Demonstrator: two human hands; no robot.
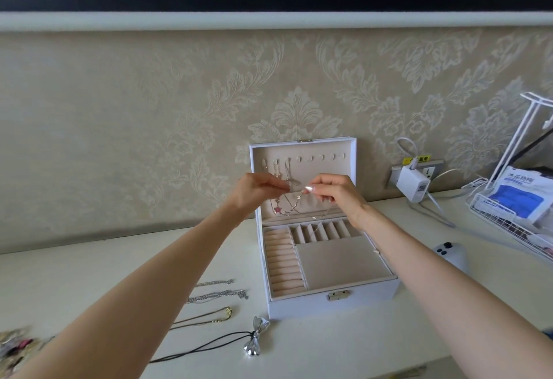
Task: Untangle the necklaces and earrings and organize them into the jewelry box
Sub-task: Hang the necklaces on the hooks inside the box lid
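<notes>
A white jewelry box (363, 298) stands open on the desk, its lid upright against the wall. Thin necklaces hang from hooks in the lid, one with a pink star pendant (279, 209). My left hand (259, 190) and my right hand (335, 191) are raised in front of the lid, each pinching an end of a fine silver chain (299, 197) that sags between them. On the desk left of the box lie two silver chains (217, 289), a gold necklace (209, 315) and a black cord necklace with a silver bow pendant (256, 338).
A jumble of more jewelry (16, 345) sits at the left front edge. A white charger (414, 182) is plugged into a wall socket, a white phone (452, 254) lies right of the box, and a white wire rack (514, 217) holds packets at far right.
</notes>
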